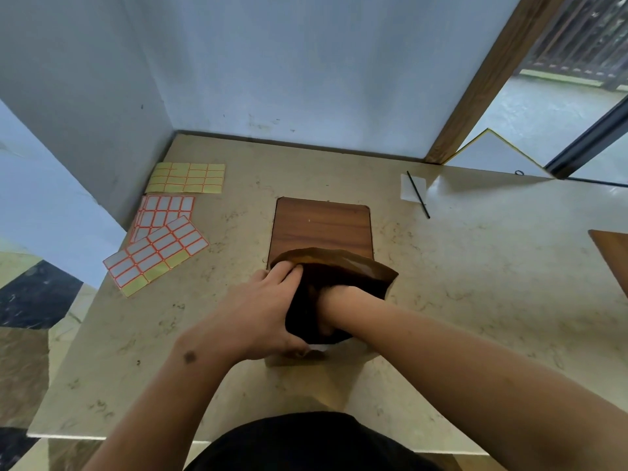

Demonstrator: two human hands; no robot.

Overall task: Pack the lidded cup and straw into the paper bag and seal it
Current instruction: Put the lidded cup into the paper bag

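A brown paper bag (356, 270) stands open on the wooden board (321, 226) in the middle of the counter. My left hand (261, 311) grips the bag's left rim, fingers curled over the edge and thumb low on the front. My right hand (334, 309) is plunged into the bag's mouth up to the wrist, so its fingers are hidden. The lidded cup is not visible; it may be inside the dark bag. A thin black straw (418, 195) lies on a white napkin (413, 187) at the back right of the counter.
Three sheets of sticker labels lie at the left: a yellow one (187, 177) and two white-and-orange ones (163, 212) (154, 254). Walls close off the back and left. Another wooden board's corner (611, 253) shows at the right edge.
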